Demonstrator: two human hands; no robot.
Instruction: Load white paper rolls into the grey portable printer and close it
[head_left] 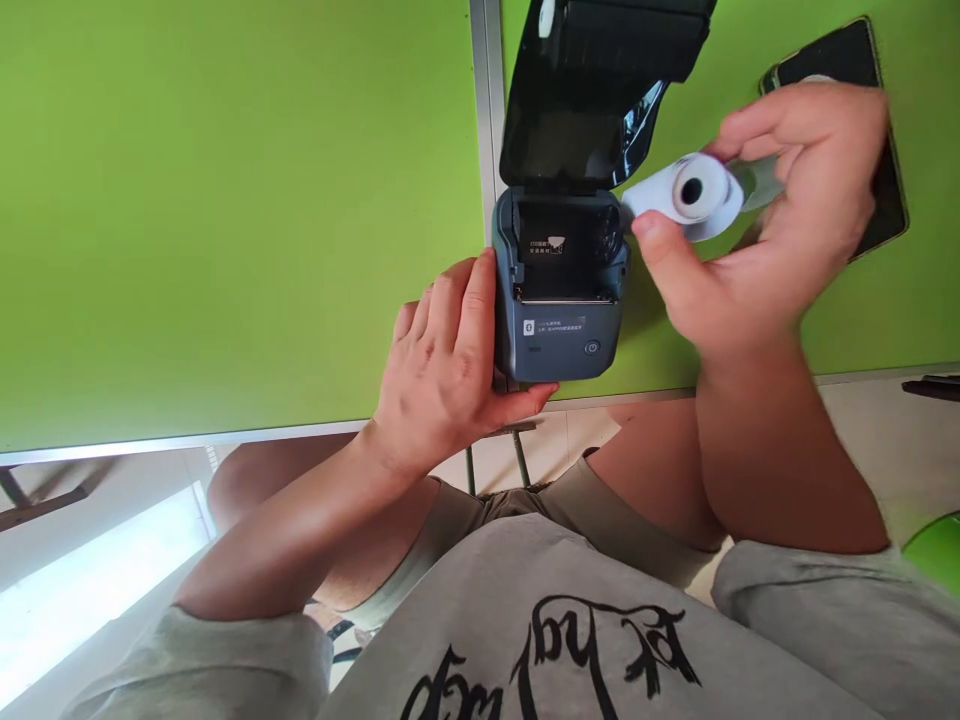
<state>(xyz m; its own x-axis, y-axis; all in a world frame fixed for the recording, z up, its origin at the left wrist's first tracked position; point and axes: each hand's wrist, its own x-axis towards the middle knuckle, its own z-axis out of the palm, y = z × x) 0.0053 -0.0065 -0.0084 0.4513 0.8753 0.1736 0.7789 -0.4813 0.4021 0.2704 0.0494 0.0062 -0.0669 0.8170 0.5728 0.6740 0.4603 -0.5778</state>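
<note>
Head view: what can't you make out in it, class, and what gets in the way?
All in the head view:
Open black lid: far end cut off by the top edge.
Dark flat device: partly hidden behind the right hand.
Front lettering on the grey device: too small to read.

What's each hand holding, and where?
The right hand holds the white roll by its outside; the left hand holds the printer by its side and near end.
</note>
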